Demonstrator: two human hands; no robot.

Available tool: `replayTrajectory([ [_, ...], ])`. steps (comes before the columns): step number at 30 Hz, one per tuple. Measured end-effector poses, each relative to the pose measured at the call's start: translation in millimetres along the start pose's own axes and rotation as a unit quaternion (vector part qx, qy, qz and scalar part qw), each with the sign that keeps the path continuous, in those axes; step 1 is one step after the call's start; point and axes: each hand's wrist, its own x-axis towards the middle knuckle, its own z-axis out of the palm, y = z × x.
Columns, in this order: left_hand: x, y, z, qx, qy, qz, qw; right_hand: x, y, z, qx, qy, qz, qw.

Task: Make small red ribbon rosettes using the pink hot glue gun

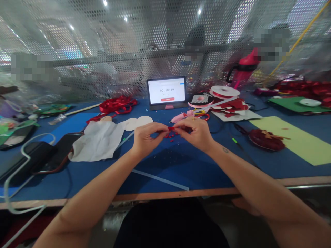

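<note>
Between both hands, over the middle of the blue table, is a small red piece [171,128], likely ribbon. My left hand [147,137] pinches its left end between thumb and fingertips. The right end is pinched by my right hand [196,132]. Small red bits [170,136] lie on the table just below the fingertips. A pink glue gun [182,117] rests behind my right hand, near yellow and red scissors [205,115]. White round pieces [139,122] and a white cloth [99,139] lie to the left of my left hand.
A tablet showing a timer [167,91] stands at the back. Ribbon spools [224,92] and a pink bottle [244,70] are back right. Yellow paper [307,141] lies right, a phone [60,153] left. A clear stick [161,179] lies near the front edge [176,195].
</note>
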Motion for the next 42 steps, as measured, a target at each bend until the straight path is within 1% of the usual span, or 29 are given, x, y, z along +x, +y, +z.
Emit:
replayTrajectory([
  [6,0.9,0.3,-0.4,-0.013,-0.005,-0.001,1.000,1.4,-2.1,-1.3,0.003,-0.019,0.002,1.000],
  [14,0.6,0.4,1.5,-0.027,0.003,0.012,1.000,0.5,-3.2,-0.4,-0.020,-0.012,-0.016,1.000],
  [20,0.2,0.4,1.1,-0.020,-0.007,0.012,1.000,0.2,-5.0,0.8,-0.044,-0.006,-0.044,0.998],
  [25,-0.4,4.0,0.7,0.022,-0.009,0.003,1.000,-0.6,-5.8,0.8,-0.052,-0.014,-0.046,0.997],
  [27,-1.3,5.1,1.3,0.039,-0.005,-0.014,0.999,-0.9,-6.0,0.8,-0.058,-0.019,-0.045,0.997],
  [30,-2.8,5.9,2.2,0.036,-0.004,-0.034,0.999,-1.2,-6.7,1.3,-0.071,-0.016,-0.047,0.996],
  [34,-3.6,6.1,2.8,0.071,-0.011,-0.018,0.997,-1.7,-8.4,1.8,-0.114,-0.027,-0.061,0.991],
  [40,-4.1,4.4,3.6,0.142,-0.020,0.017,0.990,-3.2,-10.3,1.4,-0.206,-0.035,-0.125,0.970],
  [42,-4.5,3.6,4.0,0.147,-0.028,0.024,0.988,-3.2,-11.1,1.0,-0.225,-0.053,-0.136,0.963],
])
